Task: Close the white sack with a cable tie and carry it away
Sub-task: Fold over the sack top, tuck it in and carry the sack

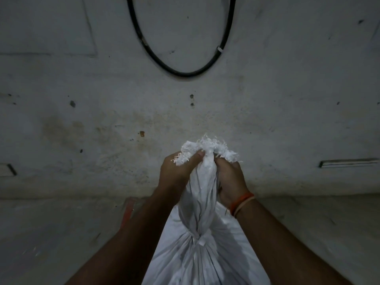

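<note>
Head view, looking down over both forearms at a dim wall (pixel 267 120). The sack (pixel 197 262) stood low in the centre of the frame, between the arms and directly below the camera. Its neck (pixel 202 194) was gathered and twisted into a rope-like column that rose to the frayed mouth (pixel 211 149). Both hands gripped this column near its top. The left hand (pixel 176 171) was clenched on the left side, with the thumb pressed across the cloth just below the fraying. The right hand (pixel 230 179), which wore an orange wrist thread (pixel 241 203), was clenched on the opposite side. Holding high on the neck kept the twist from unwinding and gave a firm handle, presumably for lifting.

At the base of the twist, where the cloth fanned out into the body, a small pale tab (pixel 202 242) sat on the cinched waist. It was probably the head of the cable tie, though dim light and white-on-white made this uncertain. If so, the closing was done and the carrying was yet to come.

A black cable (pixel 181 74) hung in a loop on the wall above, well apart from the sack. A reddish object (pixel 128 210) showed beside the left forearm, too blurred to identify.
</note>
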Demonstrator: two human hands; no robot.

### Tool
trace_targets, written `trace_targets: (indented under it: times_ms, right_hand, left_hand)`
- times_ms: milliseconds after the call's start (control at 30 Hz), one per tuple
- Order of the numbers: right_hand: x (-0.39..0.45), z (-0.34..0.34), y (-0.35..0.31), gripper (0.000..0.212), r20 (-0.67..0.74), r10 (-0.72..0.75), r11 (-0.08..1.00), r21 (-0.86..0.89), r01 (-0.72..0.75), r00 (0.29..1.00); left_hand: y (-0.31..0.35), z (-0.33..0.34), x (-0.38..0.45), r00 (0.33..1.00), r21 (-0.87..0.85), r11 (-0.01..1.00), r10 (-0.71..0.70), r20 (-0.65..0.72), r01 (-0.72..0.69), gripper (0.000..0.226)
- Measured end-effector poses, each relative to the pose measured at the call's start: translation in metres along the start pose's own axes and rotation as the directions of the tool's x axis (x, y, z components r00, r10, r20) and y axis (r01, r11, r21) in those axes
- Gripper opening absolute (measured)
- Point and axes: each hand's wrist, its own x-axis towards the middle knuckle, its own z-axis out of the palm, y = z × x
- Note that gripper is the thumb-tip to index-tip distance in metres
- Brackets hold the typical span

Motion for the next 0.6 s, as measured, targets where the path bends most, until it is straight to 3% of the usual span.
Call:
trace_targets:
  times_ms: [100,167,233,300,333,433,500,600]
  right_hand:
    - [0.005,0.001,0.002,0.073,-0.066,0.071,0.997,-0.023,-0.073,0.995]
    - [0.008,-0.001,-0.002,0.065,-0.029,0.113,0.986,-0.123,-0.116,0.993]
    - [0.009,-0.004,-0.006,0.065,0.022,0.251,0.943,-0.233,-0.239,0.968]
    - [0.004,-0.004,-0.008,0.062,0.143,0.398,0.914,-0.143,-0.379,0.906]
    - [0.001,-0.002,-0.009,0.057,0.173,0.402,0.915,-0.078,-0.395,0.899]
    - [0.004,0.0,-0.001,0.039,0.071,0.2,0.979,-0.06,-0.196,0.977]
    - [0.004,0.001,0.0,0.025,-0.035,0.01,0.978,-0.208,-0.017,0.999]
    - [0.006,0.004,0.001,0.016,-0.063,-0.127,0.908,-0.41,0.091,0.99]
  left_hand:
    - [0.0,0.002,0.004,0.99,-0.023,0.996,-0.089,-0.112,0.087,0.009]
    - [0.001,0.002,0.005,0.975,-0.075,0.986,-0.158,-0.157,0.148,0.012]
    - [0.002,0.001,0.006,0.965,-0.124,0.974,-0.206,-0.16,0.187,0.019]
    - [-0.001,-0.001,0.008,0.966,-0.094,0.972,-0.225,-0.13,0.214,0.025]
    - [-0.001,-0.001,0.009,0.969,-0.05,0.974,-0.224,-0.101,0.219,0.025]
    - [0.001,-0.001,0.012,0.96,0.004,0.961,-0.275,-0.059,0.276,0.024]
    - [0.0,-0.003,0.015,0.944,0.048,0.943,-0.327,-0.037,0.328,0.024]
    - [0.001,-0.004,0.013,0.923,0.04,0.924,-0.375,-0.091,0.379,0.04]
